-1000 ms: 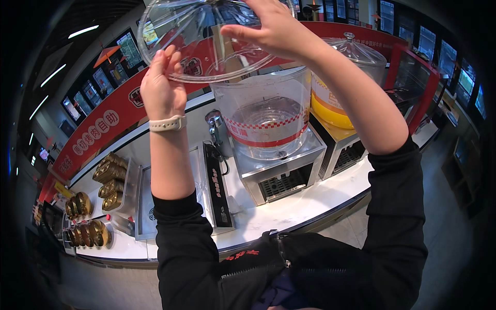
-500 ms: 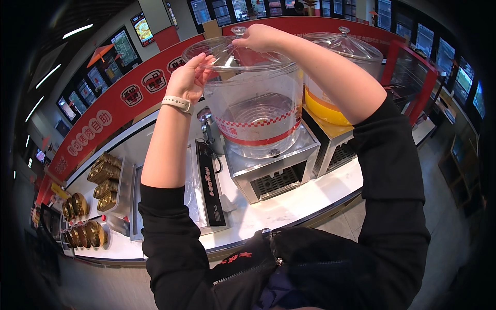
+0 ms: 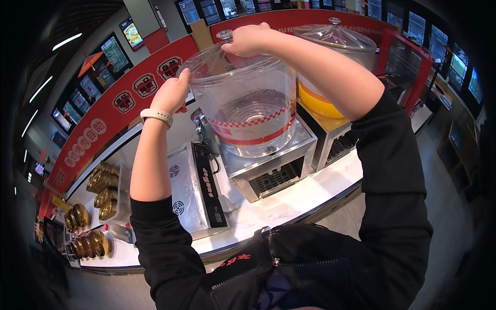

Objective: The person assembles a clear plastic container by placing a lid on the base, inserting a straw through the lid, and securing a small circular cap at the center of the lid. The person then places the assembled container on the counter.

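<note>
A large clear drink dispenser tub (image 3: 248, 111) with a red checkered band stands on a steel base (image 3: 274, 173). Its clear lid (image 3: 206, 59) with a faceted knob (image 3: 225, 35) lies over the top. My right hand (image 3: 249, 40) reaches across from the right, its fingers closed on the lid beside the knob. At the left rim is my left hand (image 3: 173, 95), wearing a pale wristband. Its thumb points up against the rim and its fingers curl in below; what they grip, if anything, is hidden.
To the right, a second dispenser (image 3: 336, 51) has a yellow band. Left of the steel base sits a steel tray unit (image 3: 188, 181) with a black front strip. Gold-coloured containers (image 3: 106, 181) stand farther left on the white counter (image 3: 263, 219). A red partition (image 3: 111, 88) curves behind.
My left hand has moved down and left, its spread fingers now curled with the thumb at the rim. My right hand stays on the lid. The view has shifted slightly.
</note>
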Action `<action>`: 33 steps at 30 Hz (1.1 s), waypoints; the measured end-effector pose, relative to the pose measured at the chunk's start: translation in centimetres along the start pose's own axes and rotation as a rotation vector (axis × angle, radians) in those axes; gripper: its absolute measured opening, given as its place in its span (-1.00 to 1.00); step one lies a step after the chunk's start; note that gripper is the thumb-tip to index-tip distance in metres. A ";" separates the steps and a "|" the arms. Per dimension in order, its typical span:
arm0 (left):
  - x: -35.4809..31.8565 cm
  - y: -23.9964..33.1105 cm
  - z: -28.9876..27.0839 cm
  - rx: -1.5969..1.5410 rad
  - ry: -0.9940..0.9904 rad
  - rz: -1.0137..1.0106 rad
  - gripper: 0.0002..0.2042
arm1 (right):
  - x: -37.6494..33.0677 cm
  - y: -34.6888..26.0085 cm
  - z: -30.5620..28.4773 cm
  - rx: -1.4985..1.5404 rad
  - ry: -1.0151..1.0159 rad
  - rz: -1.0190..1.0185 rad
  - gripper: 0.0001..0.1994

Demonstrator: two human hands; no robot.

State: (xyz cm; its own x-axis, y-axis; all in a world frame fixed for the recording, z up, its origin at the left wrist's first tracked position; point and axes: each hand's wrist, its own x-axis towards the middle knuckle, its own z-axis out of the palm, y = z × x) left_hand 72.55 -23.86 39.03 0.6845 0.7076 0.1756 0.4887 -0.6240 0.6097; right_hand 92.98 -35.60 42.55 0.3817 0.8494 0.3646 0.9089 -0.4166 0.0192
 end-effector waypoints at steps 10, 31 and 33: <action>2.1 -1.2 1.7 0.202 0.140 0.142 -0.26 | -0.3 1.7 2.3 0.216 0.051 0.067 -0.50; -13.7 -20.6 9.4 -0.144 -0.001 0.400 -0.82 | -33.5 -0.3 14.2 0.577 0.756 -0.066 -0.81; -14.0 -20.5 11.3 -0.201 -0.015 0.453 -0.84 | -37.6 -1.5 16.5 0.669 0.649 0.097 -0.81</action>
State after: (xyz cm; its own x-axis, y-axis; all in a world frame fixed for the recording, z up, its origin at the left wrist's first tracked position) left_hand 59.06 -24.67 15.33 0.8122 0.3743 0.4475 0.0272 -0.7905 0.6118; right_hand 80.01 -61.55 13.45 0.4759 0.3897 0.7885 0.8627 -0.0322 -0.5048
